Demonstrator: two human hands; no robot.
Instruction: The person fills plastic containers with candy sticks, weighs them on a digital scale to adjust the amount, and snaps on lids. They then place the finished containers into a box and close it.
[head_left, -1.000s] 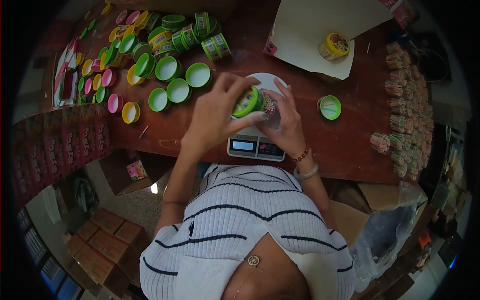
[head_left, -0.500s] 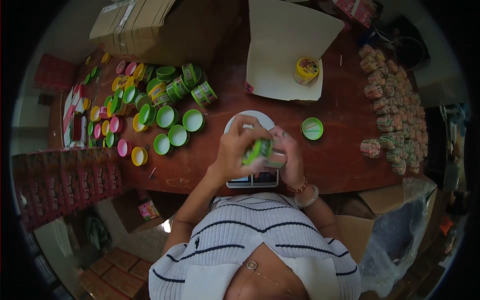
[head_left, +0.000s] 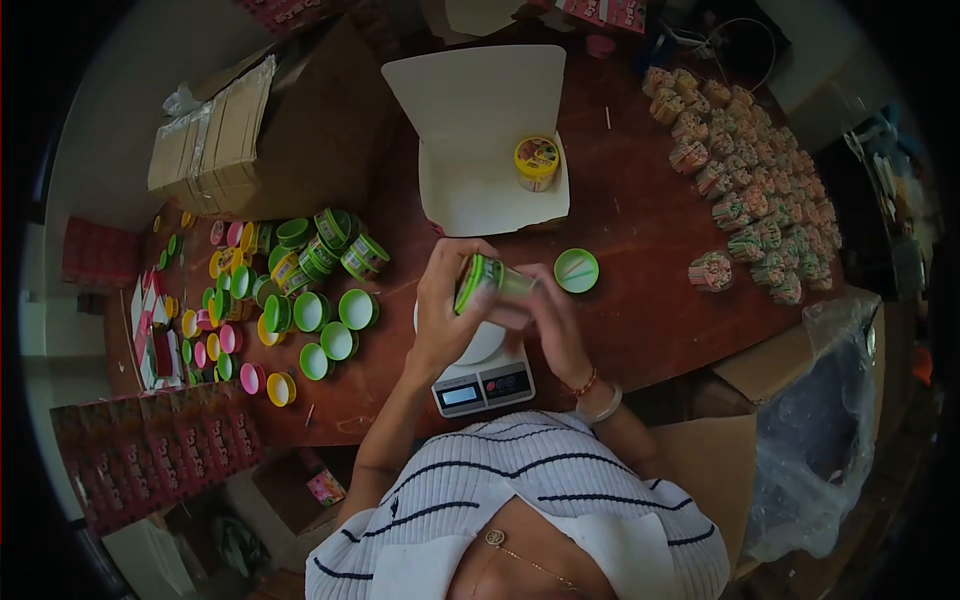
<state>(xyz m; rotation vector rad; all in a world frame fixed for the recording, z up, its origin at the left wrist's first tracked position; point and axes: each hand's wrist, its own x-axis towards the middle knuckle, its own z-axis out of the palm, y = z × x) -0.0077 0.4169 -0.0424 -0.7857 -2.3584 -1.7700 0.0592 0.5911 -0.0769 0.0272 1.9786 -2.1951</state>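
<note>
A clear plastic jar with a green lid [head_left: 478,286] is held tilted on its side above the scale. My left hand [head_left: 440,305] is closed around its lid end. At the clear end is my right hand [head_left: 562,325], its fingers smeared by motion, so I cannot make out their grip. Below both hands stands a digital kitchen scale [head_left: 485,388] with a lit display and a round white pan, partly hidden by the hands. Just right of the hands, a green lid [head_left: 577,270] lies inner side up with a thin pale stick in it.
An open white box [head_left: 470,190] holds a yellow-lidded jar [head_left: 537,163]. Many green, yellow and pink lids [head_left: 325,312] are heaped at left, by a big cardboard box [head_left: 270,130]. Bundles of coloured sticks [head_left: 745,185] fill the right side. A plastic-lined carton [head_left: 810,440] stands at lower right.
The view has shifted, so the table things sit elsewhere in it. The jar stays between my hands, turned somewhat, and more of the scale's front shows. My right hand is now more blurred.
</note>
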